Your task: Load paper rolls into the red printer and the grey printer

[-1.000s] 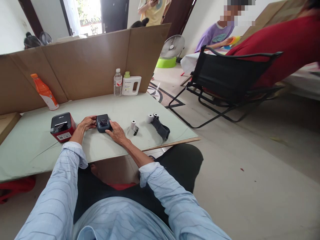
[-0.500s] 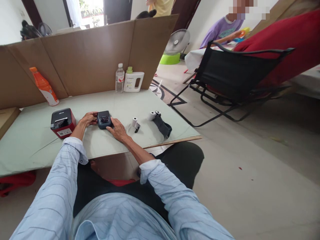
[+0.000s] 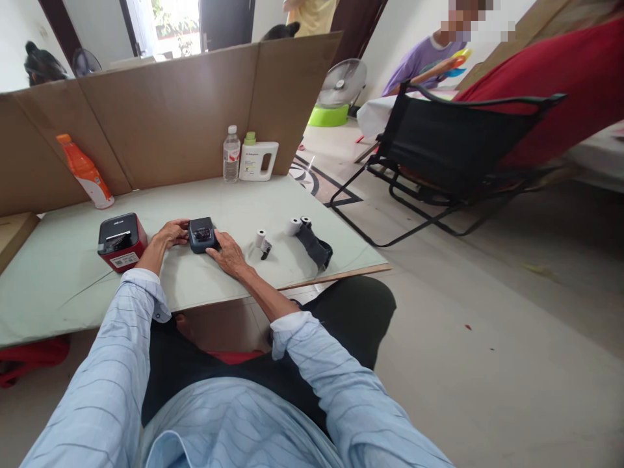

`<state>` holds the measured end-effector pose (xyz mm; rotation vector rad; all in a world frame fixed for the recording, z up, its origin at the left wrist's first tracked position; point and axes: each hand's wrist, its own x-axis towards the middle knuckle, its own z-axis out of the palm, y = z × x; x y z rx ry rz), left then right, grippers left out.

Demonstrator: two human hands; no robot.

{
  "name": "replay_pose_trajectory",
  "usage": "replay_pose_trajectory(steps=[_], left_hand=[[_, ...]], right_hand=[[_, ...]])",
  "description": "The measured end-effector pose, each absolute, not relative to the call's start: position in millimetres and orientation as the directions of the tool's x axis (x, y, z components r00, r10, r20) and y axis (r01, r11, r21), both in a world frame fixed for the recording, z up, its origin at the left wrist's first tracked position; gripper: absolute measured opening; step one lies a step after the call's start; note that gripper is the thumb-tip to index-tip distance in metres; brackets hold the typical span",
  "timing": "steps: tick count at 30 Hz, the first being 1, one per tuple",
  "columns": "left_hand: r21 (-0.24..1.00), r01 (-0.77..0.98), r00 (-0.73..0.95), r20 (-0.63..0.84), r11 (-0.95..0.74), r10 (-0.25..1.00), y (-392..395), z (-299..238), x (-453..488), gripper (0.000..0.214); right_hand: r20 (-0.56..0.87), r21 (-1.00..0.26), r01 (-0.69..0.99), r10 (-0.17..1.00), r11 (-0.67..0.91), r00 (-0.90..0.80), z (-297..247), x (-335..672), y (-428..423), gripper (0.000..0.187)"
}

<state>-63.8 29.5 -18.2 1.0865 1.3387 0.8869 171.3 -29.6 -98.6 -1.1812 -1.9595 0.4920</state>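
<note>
head view: the small dark blue-grey plastic label printer point(image 3: 203, 234) sits on the pale green table top point(image 3: 58, 286), near its front edge, and both hands are on it. the left hand point(image 3: 169, 234) has its fingers curled against the printer's left side; the right hand point(image 3: 228, 253) lies against its right side with fingers together and the thumb on the front corner, so the printer is clamped between the two. compared with a second ago almost nothing has moved: hands and printer keep the same places and the same grip, and only the camera has shifted a little. by my judgement the work on the printer is paused in a steady hold, not advancing.

just left of the printer stands a red and black boxy printer point(image 3: 121, 242). to the right lie a small white paper roll point(image 3: 260, 238), two more white rolls point(image 3: 298, 225) and a dark grey strap-like part point(image 3: 315, 247). at the back, against a brown cardboard screen point(image 3: 170, 117), stand an orange bottle point(image 3: 85, 171), a clear water bottle point(image 3: 231, 155) and a white jug point(image 3: 258, 161). beyond are a black folding chair point(image 3: 448, 156), a fan point(image 3: 341, 84) and other people.
</note>
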Motion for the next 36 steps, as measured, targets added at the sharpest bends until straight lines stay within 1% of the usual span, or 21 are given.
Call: replay_pose_trajectory(steps=[5, 10, 13, 16, 19, 22, 24, 27, 31, 34, 36], left_hand=[[0.952, 0.127, 0.036, -0.286, 0.279, 0.958, 32, -20, -59, 0.066], [0.961, 0.121, 0.049, -0.258, 0.251, 0.965, 24, -19, -59, 0.072], [0.971, 0.107, 0.062, -0.219, 0.212, 0.974, 19, -19, -62, 0.076], [0.985, 0.103, 0.079, -0.148, 0.140, 0.986, 18, -20, -64, 0.079], [0.989, 0.118, 0.112, -0.101, 0.087, 0.989, 21, -20, -65, 0.076], [0.986, 0.153, 0.123, -0.085, 0.066, 0.989, 24, -20, -64, 0.069], [0.977, 0.205, 0.076, -0.065, 0.049, 0.995, 27, -20, -62, 0.062], [0.957, 0.286, -0.054, -0.031, 0.045, 0.998, 35, -21, -56, 0.046], [0.942, 0.330, -0.191, -0.001, 0.065, 0.982, 49, -25, -50, 0.027], [0.932, 0.357, -0.255, 0.032, 0.063, 0.966, 54, -28, -47, 0.025], [0.928, 0.371, -0.248, 0.054, 0.043, 0.967, 52, -29, -47, 0.025]], right_hand=[[0.403, -0.658, 0.580, 0.875, 0.481, -0.268, -96, 172, -32, 0.069], [0.409, -0.652, 0.583, 0.872, 0.485, -0.268, -94, 170, -31, 0.069], [0.422, -0.646, 0.583, 0.867, 0.493, -0.266, -94, 169, -30, 0.069], [0.447, -0.639, 0.571, 0.853, 0.515, -0.269, -95, 169, -30, 0.069], [0.460, -0.647, 0.550, 0.846, 0.528, -0.271, -95, 170, -31, 0.067], [0.447, -0.662, 0.545, 0.855, 0.515, -0.264, -93, 171, -33, 0.067], [0.450, -0.662, 0.543, 0.853, 0.517, -0.263, -92, 171, -34, 0.066], [0.475, -0.655, 0.528, 0.838, 0.540, -0.267, -92, 171, -35, 0.065], [0.482, -0.663, 0.512, 0.835, 0.546, -0.266, -93, 172, -36, 0.067], [0.470, -0.665, 0.519, 0.841, 0.538, -0.269, -94, 172, -36, 0.066], [0.469, -0.661, 0.524, 0.841, 0.537, -0.270, -94, 172, -36, 0.066]])
